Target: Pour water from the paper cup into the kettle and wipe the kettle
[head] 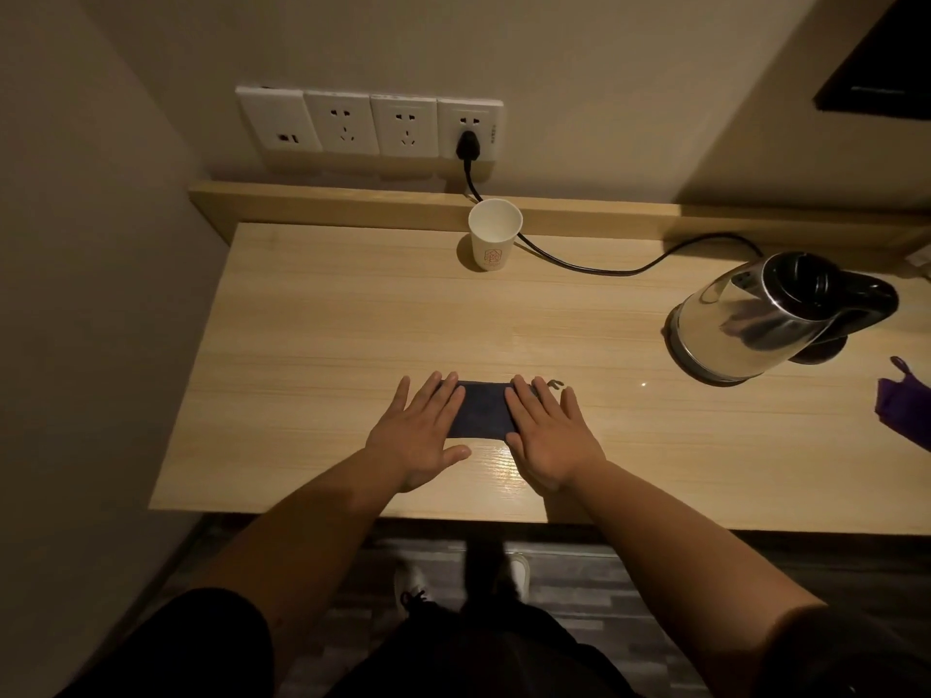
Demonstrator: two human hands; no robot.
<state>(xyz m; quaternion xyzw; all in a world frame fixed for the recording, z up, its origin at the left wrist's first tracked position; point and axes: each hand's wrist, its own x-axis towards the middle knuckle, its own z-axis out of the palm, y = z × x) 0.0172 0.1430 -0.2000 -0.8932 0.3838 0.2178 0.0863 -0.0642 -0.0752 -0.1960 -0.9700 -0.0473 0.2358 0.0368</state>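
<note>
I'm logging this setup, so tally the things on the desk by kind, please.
Paper cup: 1
Kettle: 1
Dark blue folded cloth: 1
Black power cord: 1
Purple item at the right edge, cut off: 1
Total: 5

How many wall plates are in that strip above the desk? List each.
4. Leftmost plate, second, third, and rightmost, which holds the black plug.
</note>
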